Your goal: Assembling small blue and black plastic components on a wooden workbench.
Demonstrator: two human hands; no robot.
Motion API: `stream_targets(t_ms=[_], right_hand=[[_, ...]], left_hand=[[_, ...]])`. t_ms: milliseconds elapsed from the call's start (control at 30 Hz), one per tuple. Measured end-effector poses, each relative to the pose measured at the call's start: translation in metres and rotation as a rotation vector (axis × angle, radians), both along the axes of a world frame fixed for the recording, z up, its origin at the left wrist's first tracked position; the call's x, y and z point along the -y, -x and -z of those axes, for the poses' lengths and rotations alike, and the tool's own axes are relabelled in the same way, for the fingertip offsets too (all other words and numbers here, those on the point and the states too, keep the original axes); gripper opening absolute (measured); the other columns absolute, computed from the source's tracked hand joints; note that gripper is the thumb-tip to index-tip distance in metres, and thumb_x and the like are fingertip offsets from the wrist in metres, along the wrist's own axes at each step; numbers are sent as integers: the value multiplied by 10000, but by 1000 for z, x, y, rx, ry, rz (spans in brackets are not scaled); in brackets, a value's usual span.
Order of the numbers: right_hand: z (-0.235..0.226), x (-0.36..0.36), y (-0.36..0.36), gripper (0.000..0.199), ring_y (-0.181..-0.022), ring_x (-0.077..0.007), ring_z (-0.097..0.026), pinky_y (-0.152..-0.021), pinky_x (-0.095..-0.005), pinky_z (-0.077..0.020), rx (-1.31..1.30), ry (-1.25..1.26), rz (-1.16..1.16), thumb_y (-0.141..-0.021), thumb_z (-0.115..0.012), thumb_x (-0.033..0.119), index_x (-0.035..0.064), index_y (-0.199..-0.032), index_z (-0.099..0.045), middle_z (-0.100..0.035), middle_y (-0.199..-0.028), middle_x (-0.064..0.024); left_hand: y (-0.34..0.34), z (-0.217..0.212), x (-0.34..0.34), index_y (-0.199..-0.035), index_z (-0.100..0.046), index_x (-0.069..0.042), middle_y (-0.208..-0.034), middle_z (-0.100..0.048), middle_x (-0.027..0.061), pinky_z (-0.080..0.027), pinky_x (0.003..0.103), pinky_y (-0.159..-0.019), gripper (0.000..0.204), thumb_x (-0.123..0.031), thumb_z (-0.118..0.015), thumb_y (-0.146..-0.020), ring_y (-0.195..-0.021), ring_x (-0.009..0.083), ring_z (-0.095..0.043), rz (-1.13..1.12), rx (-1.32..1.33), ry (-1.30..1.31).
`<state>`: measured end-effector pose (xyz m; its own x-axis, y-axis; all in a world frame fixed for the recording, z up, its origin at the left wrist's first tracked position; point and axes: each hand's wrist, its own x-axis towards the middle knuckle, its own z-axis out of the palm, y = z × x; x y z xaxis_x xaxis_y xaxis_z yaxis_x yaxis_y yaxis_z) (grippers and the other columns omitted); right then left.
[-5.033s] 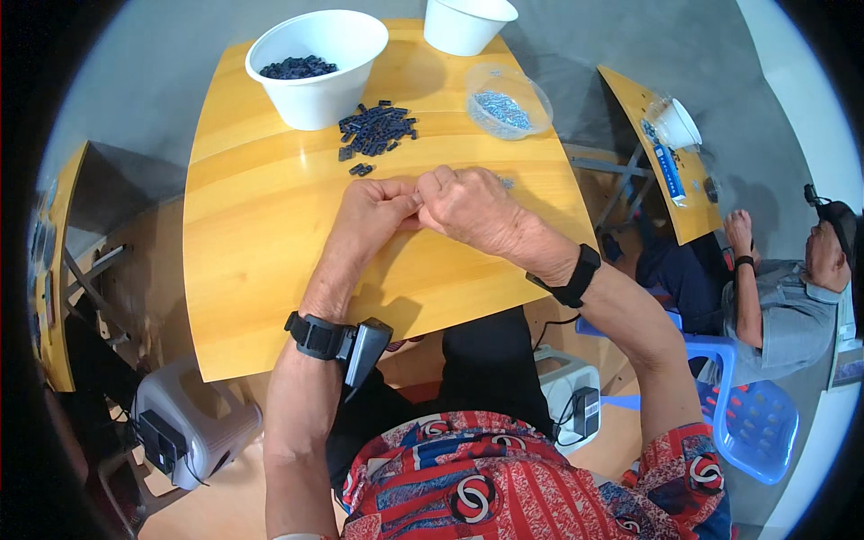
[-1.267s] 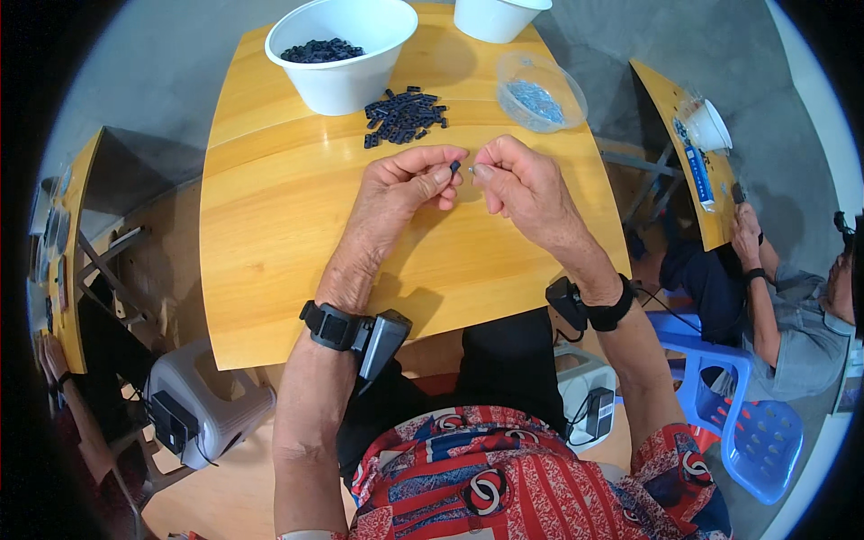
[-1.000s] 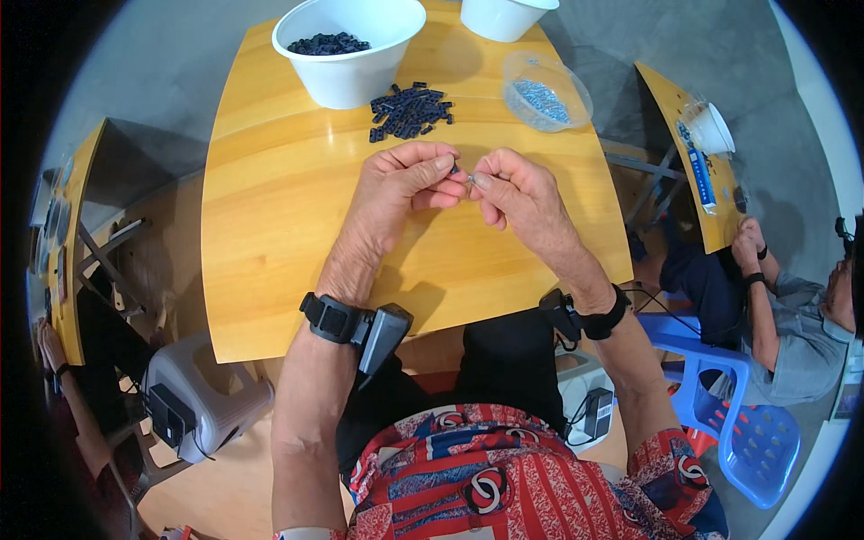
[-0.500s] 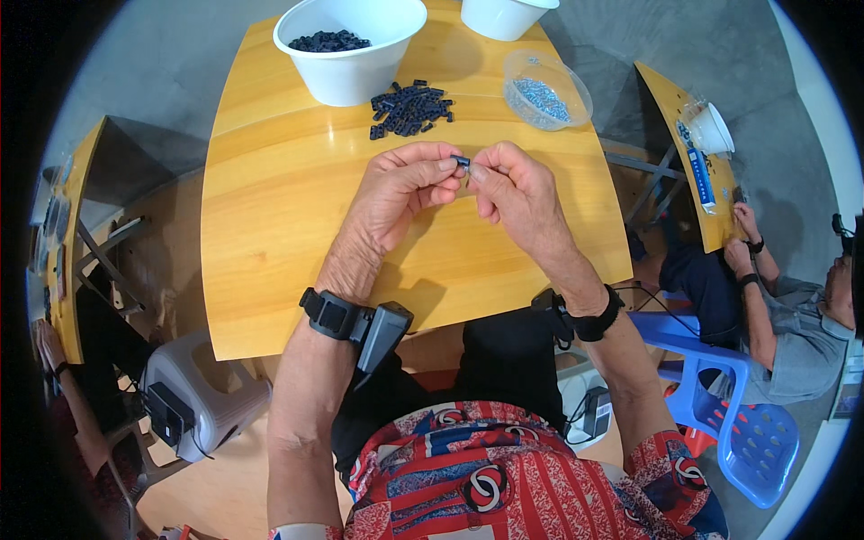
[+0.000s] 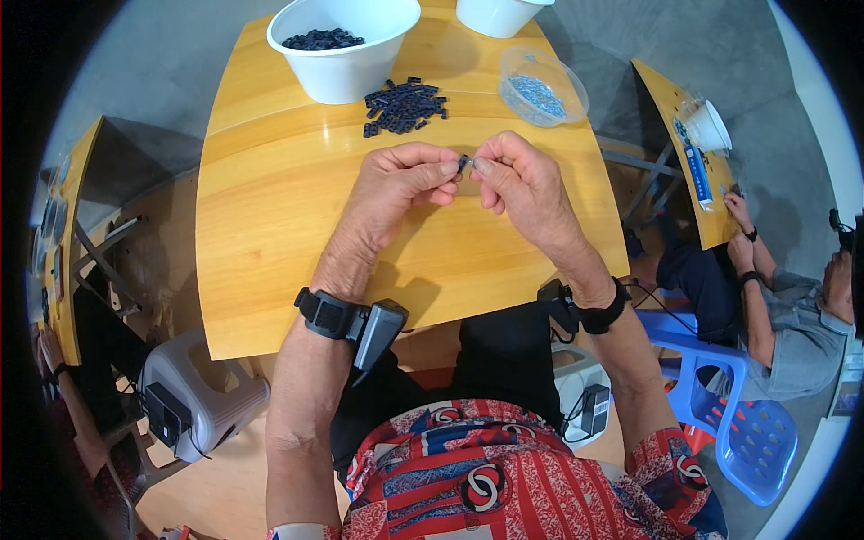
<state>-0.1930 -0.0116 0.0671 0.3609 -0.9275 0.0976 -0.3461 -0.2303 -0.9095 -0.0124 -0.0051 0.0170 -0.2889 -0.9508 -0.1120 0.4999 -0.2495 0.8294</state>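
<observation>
- Currently, through the head view, I see the left hand (image 5: 400, 180) pinching a small dark piece (image 5: 463, 163) between thumb and fingertips, above the wooden table (image 5: 270, 225).
- Just beside it, I see the right hand (image 5: 522, 184), thumb and forefinger pinching a tiny shiny piece (image 5: 471, 163); whether the two pieces touch, I cannot tell.
- Beyond the hands I see a dark pile (image 5: 405, 106), a white bowl (image 5: 346, 76) and a clear tub (image 5: 522, 63) holding silvery bits (image 5: 538, 94).
</observation>
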Motion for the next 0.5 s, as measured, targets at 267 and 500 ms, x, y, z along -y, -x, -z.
stream_targets(t_ms=[267,500], right_hand=[[20,2,-7,119,-562,-109,-573,-499,-252,-451,6,9,67,-875,-549,107,-8,-847,-535,-582,-651,-52],[30,18,2,141,-589,-128,-576,-538,-261,-477,457,59,224,-915,-513,106,-22,-866,-545,-596,-685,-69]], left_hand=[[7,2,-1,-953,-654,-8,-811,-668,63,-536,224,-648,118,-76,-637,-857,-701,101,-629,4,26,2],[18,-2,-8,-878,-669,11,-749,-642,23,-494,220,-641,77,-48,-637,-840,-695,92,-597,-296,198,145]])
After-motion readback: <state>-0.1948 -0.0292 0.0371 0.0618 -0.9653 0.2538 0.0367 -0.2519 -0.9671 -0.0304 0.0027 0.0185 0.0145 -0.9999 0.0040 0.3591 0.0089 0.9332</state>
